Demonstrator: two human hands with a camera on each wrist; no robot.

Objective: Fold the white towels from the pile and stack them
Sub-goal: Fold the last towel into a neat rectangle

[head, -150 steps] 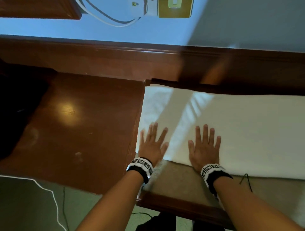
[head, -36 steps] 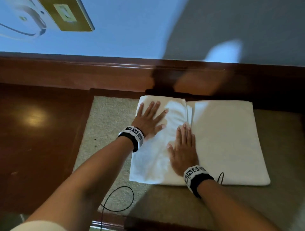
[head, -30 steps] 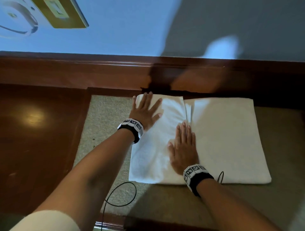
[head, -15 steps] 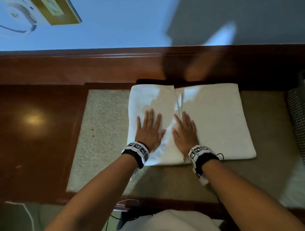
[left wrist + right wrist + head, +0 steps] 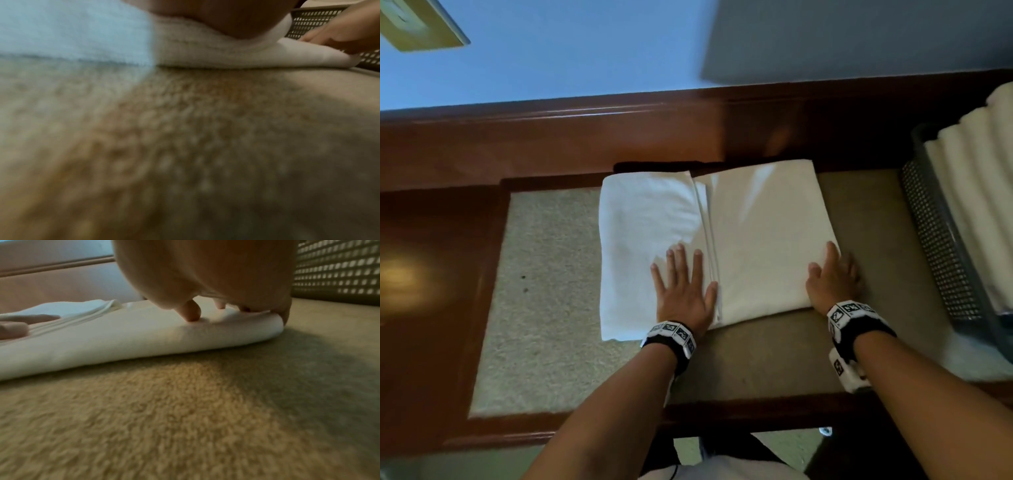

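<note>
A white towel (image 5: 763, 233) lies folded on the beige mat (image 5: 544, 291), its layered edges meeting at a seam down the middle. My left hand (image 5: 683, 284) lies flat on the towel's left half (image 5: 643, 226), just left of the seam, fingers straight. My right hand (image 5: 832, 274) sits at the towel's near right corner. In the right wrist view its thumb (image 5: 191, 313) and fingertips press down on top of the towel (image 5: 127, 337), and the outer finger leans against the rounded right fold. The left wrist view shows the towel's near edge (image 5: 216, 50) under my palm.
A dark mesh basket (image 5: 941, 246) with several folded white towels (image 5: 969, 192) stands close to the right of the towel. The mat is inset in a brown wooden top (image 5: 431, 274). A wooden rail (image 5: 585, 137) and a blue wall run behind.
My right hand has slid from the middle seam to the towel's near right corner. The left hand stays flat by the seam. The view has shifted right, bringing the basket in.
</note>
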